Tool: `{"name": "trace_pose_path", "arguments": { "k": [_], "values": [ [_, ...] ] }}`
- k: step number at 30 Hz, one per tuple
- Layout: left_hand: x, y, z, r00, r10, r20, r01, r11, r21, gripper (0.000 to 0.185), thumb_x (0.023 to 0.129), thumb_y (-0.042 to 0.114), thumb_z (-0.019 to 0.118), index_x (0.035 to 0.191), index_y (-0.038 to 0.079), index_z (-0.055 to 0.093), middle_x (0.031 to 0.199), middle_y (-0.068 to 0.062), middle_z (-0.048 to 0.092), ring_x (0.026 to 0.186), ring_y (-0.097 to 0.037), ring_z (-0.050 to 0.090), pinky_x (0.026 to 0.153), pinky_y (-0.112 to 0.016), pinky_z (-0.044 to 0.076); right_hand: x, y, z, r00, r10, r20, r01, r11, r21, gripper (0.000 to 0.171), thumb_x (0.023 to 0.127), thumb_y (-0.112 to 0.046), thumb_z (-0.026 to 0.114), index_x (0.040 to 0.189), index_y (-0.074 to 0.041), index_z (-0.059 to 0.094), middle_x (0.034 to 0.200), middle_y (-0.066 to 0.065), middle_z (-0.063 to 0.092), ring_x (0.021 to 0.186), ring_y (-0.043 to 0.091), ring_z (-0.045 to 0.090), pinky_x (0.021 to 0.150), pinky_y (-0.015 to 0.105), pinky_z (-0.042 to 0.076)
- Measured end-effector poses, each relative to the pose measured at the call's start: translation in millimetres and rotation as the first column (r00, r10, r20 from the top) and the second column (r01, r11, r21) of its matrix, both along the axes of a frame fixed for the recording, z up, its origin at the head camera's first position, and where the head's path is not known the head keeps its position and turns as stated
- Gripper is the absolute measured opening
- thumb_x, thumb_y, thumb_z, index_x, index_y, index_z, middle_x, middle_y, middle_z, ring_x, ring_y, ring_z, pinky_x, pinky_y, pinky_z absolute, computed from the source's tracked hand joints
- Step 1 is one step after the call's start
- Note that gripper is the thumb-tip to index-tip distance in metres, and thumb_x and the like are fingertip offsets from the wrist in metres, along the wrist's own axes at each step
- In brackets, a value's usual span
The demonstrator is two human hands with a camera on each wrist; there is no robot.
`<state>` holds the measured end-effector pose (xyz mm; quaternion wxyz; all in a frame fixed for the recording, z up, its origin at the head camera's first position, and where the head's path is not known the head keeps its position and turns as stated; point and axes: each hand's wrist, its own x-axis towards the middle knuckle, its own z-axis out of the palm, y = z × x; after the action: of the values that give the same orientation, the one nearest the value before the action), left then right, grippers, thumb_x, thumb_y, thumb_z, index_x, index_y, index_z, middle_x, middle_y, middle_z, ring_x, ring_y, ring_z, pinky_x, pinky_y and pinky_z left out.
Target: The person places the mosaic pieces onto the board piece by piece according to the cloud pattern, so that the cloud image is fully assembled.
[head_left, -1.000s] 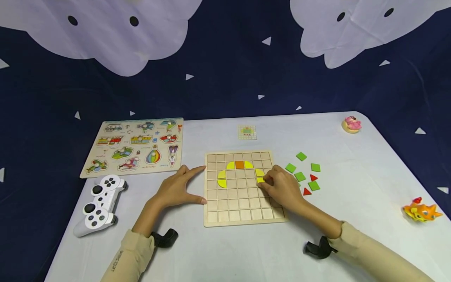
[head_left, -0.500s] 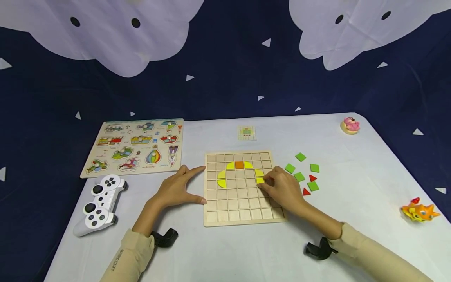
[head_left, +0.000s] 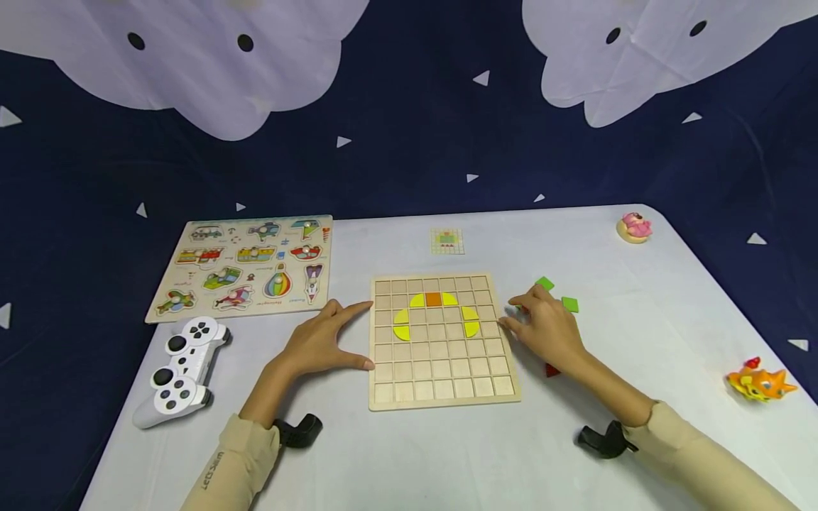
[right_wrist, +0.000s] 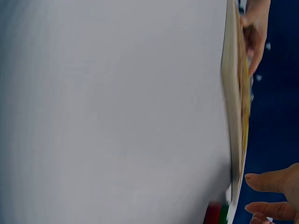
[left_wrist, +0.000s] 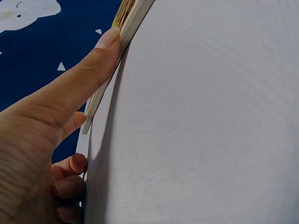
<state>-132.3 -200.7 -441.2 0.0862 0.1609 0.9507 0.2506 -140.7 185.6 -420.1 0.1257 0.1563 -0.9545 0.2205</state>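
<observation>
A wooden grid board lies in the middle of the table. In its cells sit yellow quarter-circle pieces and one orange square. My left hand steadies the board's left edge, thumb and index finger spread against it; the left wrist view shows the thumb on the rim. Just off the board's right edge, my right hand hovers by the green square tiles, thumb and index finger apart with nothing seen between them. It hides most of those tiles; a red piece peeks out below.
A small pattern card lies behind the board. At the left are a vehicle peg puzzle and a white game controller. A pink toy figure and an orange fish-like toy stand at the right.
My right hand has let go of the lower-right yellow quarter-circle, which now lies in its cell. It has moved right, off the board, over the loose tiles. My left hand stays put.
</observation>
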Motion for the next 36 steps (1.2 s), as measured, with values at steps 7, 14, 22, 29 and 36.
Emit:
{"name": "trace_pose_path", "arguments": {
  "k": [7,14,22,29,36],
  "values": [
    [1.0,-1,0.0,1.000,0.001,-0.003,-0.001,1.000,0.001,0.108,0.058,0.068,0.084,0.150,0.030,0.044,0.094,-0.002,0.042,0.069,-0.016,0.041,0.061,-0.030,0.035,-11.2,21,2.3,0.998,-0.052,0.024,0.051,0.998,0.048,0.037,0.077,-0.016,0.084,0.104,0.007,0.073,0.092,0.018,0.059,0.068,0.026,0.059,0.057,0.040,0.046],
    [1.9,0,0.8,1.000,-0.001,-0.008,0.001,1.000,0.000,0.107,0.058,0.067,0.085,0.150,0.030,0.044,0.094,-0.002,0.042,0.069,-0.016,0.041,0.060,-0.030,0.035,-18.9,33,2.1,0.992,-0.075,0.105,0.070,0.996,0.053,0.034,0.079,-0.015,0.082,0.101,0.008,0.073,0.093,0.020,0.059,0.077,0.030,0.061,0.062,0.046,0.049],
    [1.2,-1,0.6,1.000,0.002,-0.013,-0.002,1.000,0.004,0.106,0.058,0.067,0.085,0.150,0.031,0.045,0.094,-0.002,0.042,0.070,-0.016,0.041,0.061,-0.030,0.035,-26.5,39,-0.1,0.991,-0.006,0.131,-0.001,0.999,0.052,0.028,0.079,-0.014,0.081,0.095,0.008,0.074,0.087,0.014,0.057,0.072,0.023,0.054,0.062,0.038,0.045],
    [1.0,-1,-0.1,1.000,0.005,-0.010,-0.005,1.000,0.005,0.106,0.058,0.067,0.085,0.149,0.032,0.045,0.095,-0.002,0.042,0.070,-0.016,0.042,0.062,-0.030,0.035,-34.0,44,-1.4,0.989,0.069,0.134,-0.078,0.995,0.068,0.023,0.078,-0.016,0.082,0.088,0.003,0.075,0.091,0.012,0.059,0.076,0.022,0.055,0.067,0.038,0.046],
    [0.8,-1,-0.5,1.000,0.007,-0.008,-0.007,1.000,0.001,0.106,0.058,0.068,0.085,0.149,0.032,0.045,0.094,-0.002,0.042,0.070,-0.016,0.042,0.061,-0.030,0.035,-34.4,40,-1.1,0.987,0.102,0.123,-0.109,0.993,0.046,0.022,0.077,-0.015,0.082,0.089,0.002,0.075,0.088,0.008,0.058,0.073,0.019,0.053,0.065,0.035,0.046]
  ]
}}
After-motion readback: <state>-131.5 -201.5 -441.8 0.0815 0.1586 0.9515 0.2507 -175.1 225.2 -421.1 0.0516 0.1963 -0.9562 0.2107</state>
